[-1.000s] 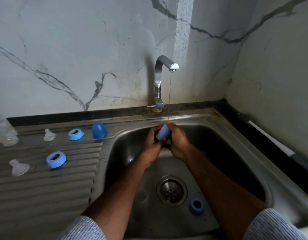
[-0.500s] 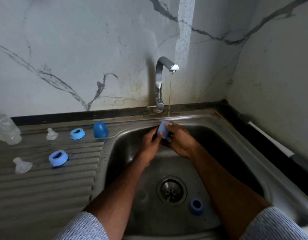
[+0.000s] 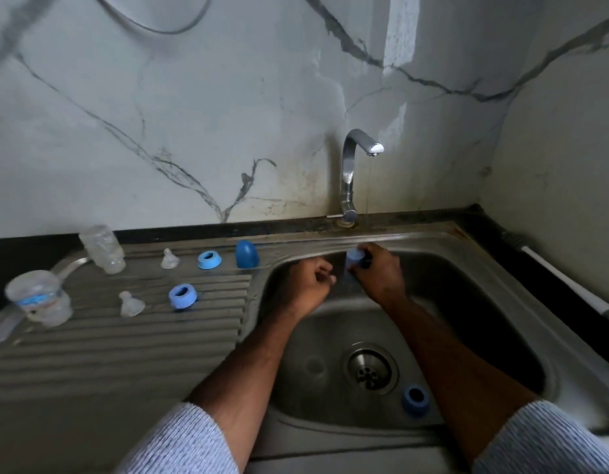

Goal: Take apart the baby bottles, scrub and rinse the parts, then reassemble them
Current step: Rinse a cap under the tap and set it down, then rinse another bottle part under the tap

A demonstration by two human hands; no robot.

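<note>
Over a steel sink [image 3: 501,302], the right hand [image 3: 378,273] grips a blue bottle cap [image 3: 353,258] under the faucet [image 3: 351,172], close to the far rim. The left hand [image 3: 313,278], just beside it, is curled, holding nothing. Left of the hands, rings, nipples and bottles sit on the ridged drainboard [image 3: 125,354]. Marble walls close behind and right.

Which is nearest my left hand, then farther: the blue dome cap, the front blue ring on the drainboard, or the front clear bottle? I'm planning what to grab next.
From the left hand, in the head view:
1. Blue dome cap, at the drainboard's back edge beside the basin.
2. Front blue ring, mid-drainboard, farther left.
3. Front clear bottle, at the far left edge.
</note>
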